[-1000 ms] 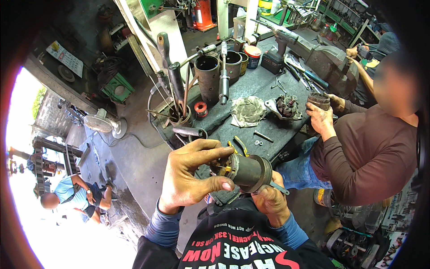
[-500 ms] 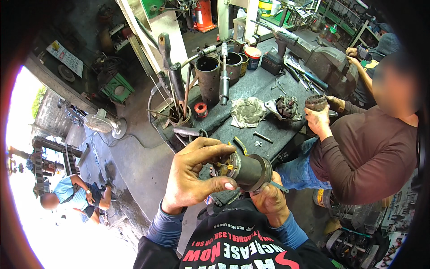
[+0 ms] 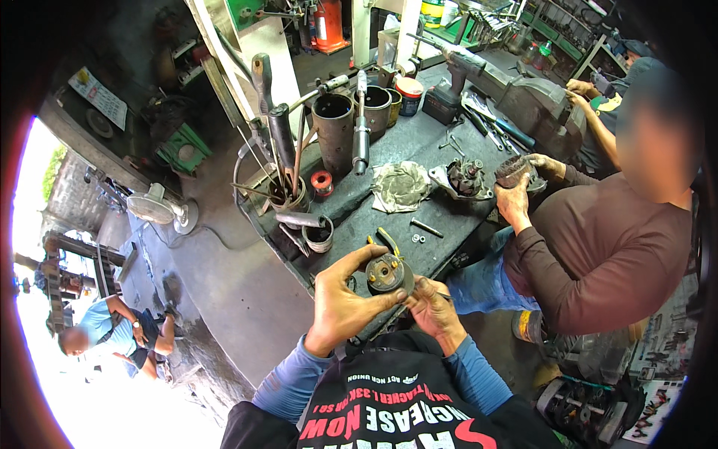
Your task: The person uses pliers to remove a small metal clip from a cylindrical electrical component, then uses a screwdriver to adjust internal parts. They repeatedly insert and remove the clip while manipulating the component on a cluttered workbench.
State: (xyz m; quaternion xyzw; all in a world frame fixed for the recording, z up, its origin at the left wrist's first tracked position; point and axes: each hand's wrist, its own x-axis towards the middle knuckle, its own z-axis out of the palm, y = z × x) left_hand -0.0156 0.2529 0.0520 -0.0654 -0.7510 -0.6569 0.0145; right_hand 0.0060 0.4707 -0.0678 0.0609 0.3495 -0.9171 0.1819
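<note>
Above the near edge of the bench, my left hand (image 3: 340, 303) is closed round a cylindrical metal part (image 3: 386, 277), thumb below and fingers above. Its round end faces up toward me and shows small brass-coloured studs and a central hole. My right hand (image 3: 435, 314) is closed at the part's lower right rim, its fingertips against it. A thin grey strip (image 3: 446, 297) sticks out by the right fingers; whether it is a tool I cannot tell. Just beyond the part lies a yellow-handled tool (image 3: 388, 241), partly hidden.
The dark bench (image 3: 351, 217) carries a bolt (image 3: 426, 227), a dirty cloth (image 3: 402, 186), an opened metal housing (image 3: 465, 179), a tool-filled can (image 3: 290, 196) and a cordless impact wrench (image 3: 449, 93). At right, a co-worker (image 3: 598, 254) holds a round dark part (image 3: 511, 172). Another person sits far left.
The cylindrical part has been tipped so its studded end faces me instead of its side. Both hands moved slightly with it. The co-worker's round part tilted a little.
</note>
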